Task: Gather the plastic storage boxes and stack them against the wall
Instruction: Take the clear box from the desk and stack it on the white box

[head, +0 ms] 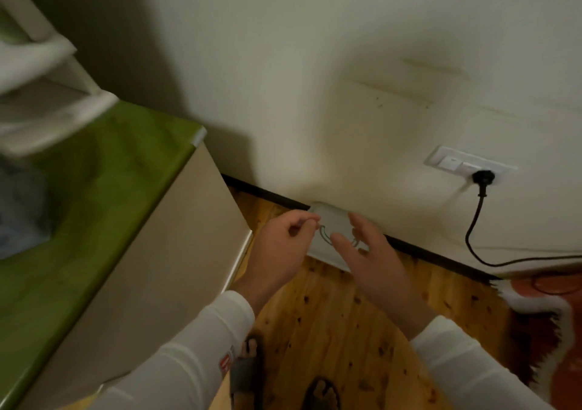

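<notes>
1. One view only, from the head camera, looking down at a corner of the room; one plastic storage box (pixel 327 236), pale and translucent, sits on the wooden floor (pixel 330 331) with its far edge against the wall (pixel 315 94), just beside the beige cabinet (pixel 163 245).
2. Left hand (pixel 280 249) hovers over the box's left side, fingers curled loosely together; whether it touches the lid I cannot tell; right hand (pixel 371 258) hangs above the box with fingers spread apart, gripping nothing.
3. Done, as I judge it: a first box is placed at the wall; nothing is stacked on it.
4. Left to do, probably: fetching further boxes and piling them here; none shows on the floor, and the pale blurred items on the green cabinet top (pixel 94 189) are too unclear to name.
</notes>
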Demonstrator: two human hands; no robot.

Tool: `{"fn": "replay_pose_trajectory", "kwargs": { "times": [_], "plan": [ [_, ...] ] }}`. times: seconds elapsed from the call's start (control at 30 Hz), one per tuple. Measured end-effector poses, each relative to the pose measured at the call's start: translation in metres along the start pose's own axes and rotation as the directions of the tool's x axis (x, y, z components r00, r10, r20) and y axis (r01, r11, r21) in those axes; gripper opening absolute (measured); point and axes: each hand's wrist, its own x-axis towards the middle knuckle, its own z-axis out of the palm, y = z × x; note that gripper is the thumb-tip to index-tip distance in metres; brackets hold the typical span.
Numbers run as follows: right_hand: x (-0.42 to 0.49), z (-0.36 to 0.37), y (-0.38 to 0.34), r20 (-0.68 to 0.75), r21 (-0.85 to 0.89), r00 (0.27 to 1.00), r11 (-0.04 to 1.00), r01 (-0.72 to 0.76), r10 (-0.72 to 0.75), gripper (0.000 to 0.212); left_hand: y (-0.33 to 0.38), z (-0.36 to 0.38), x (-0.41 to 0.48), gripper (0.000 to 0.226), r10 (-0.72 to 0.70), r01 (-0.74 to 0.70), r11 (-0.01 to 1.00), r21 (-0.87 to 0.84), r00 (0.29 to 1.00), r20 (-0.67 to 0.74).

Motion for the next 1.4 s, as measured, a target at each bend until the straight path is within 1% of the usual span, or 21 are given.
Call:
{"fn": "replay_pose_trajectory", "kwargs": {
  "times": [0.1, 0.27, 0.4, 0.43, 0.53, 0.6, 0.73, 0.83, 0.93, 0.97, 1.03, 1.07, 1.17, 1.27, 1.4],
  "plan": [
    [-0.005, 0.004, -0.018, 0.017, 0.011, 1.0, 1.0, 0.008, -0.008, 0.063, 0.01, -0.013, -0.009, 0.019, 0.01, -0.01, 1.0, -0.007, 1.0, -0.021],
    [-0.014, 0.018, -0.048, 0.041, 0.015, 0.998, 0.999, 0.043, -0.044, 0.065, 0.024, -0.045, -0.027, 0.017, -0.032, 0.031, 0.997, -0.076, 0.999, -0.013],
    [-0.024, 0.034, -0.088, 0.055, -0.007, 0.996, 0.998, 0.069, -0.068, 0.079, 0.036, -0.082, -0.041, 0.018, -0.026, 0.029, 0.993, -0.116, 0.999, 0.027],
    [-0.027, 0.038, -0.099, 0.047, -0.008, 0.996, 0.997, 0.079, -0.078, 0.079, 0.04, -0.093, -0.043, 0.018, -0.025, 0.029, 0.992, -0.124, 0.999, 0.036],
    [-0.032, 0.055, -0.13, 0.004, 0.002, 0.994, 0.994, 0.106, -0.106, 0.066, 0.049, -0.128, -0.05, 0.018, -0.02, 0.032, 0.981, -0.193, 0.998, 0.06],
    [-0.037, 0.069, -0.152, -0.006, 0.023, 0.993, 0.992, 0.122, -0.122, 0.06, 0.056, -0.155, -0.055, 0.019, -0.013, 0.023, 0.976, -0.214, 0.999, 0.051],
    [-0.056, 0.107, -0.201, 0.006, 0.047, 0.988, 0.987, 0.153, -0.153, 0.057, 0.065, -0.223, -0.069, 0.015, 0.058, -0.058, 0.985, -0.164, 0.998, -0.002],
    [-0.066, 0.134, -0.238, 0.013, 0.059, 0.982, 0.98, 0.188, -0.189, 0.053, 0.071, -0.269, -0.079, 0.015, 0.059, -0.06, 0.992, -0.114, 0.998, -0.01],
    [-0.076, 0.157, -0.272, 0.017, 0.106, 0.971, 0.966, 0.237, -0.24, 0.033, 0.076, -0.307, -0.091, 0.018, 0.074, -0.08, 0.991, -0.108, 0.995, -0.061],
    [-0.078, 0.164, -0.282, 0.022, 0.121, 0.969, 0.963, 0.241, -0.246, 0.034, 0.078, -0.318, -0.094, 0.019, 0.076, -0.084, 0.991, -0.102, 0.994, -0.078],
    [-0.081, 0.175, -0.297, 0.031, 0.111, 0.971, 0.966, 0.234, -0.239, 0.049, 0.08, -0.338, -0.101, 0.02, 0.083, -0.091, 0.992, -0.085, 0.992, -0.097],
    [-0.082, 0.18, -0.304, 0.034, 0.092, 0.971, 0.968, 0.235, -0.239, 0.053, 0.081, -0.346, -0.105, 0.02, 0.085, -0.094, 0.992, -0.083, 0.991, -0.103],
    [-0.085, 0.195, -0.322, 0.039, 0.067, 0.963, 0.963, 0.262, -0.265, 0.057, 0.078, -0.376, -0.117, 0.023, 0.097, -0.108, 0.992, -0.069, 0.985, -0.145],
    [-0.088, 0.21, -0.337, 0.079, 0.059, 0.963, 0.965, 0.254, -0.258, 0.059, 0.071, -0.407, -0.129, 0.028, 0.113, -0.133, 0.989, -0.067, 0.964, -0.242],
    [-0.09, 0.227, -0.347, 0.109, 0.032, 0.962, 0.968, 0.248, -0.25, 0.065, 0.059, -0.446, -0.141, 0.04, 0.091, -0.111, 0.993, -0.032, 0.918, -0.386]
  ]
}}
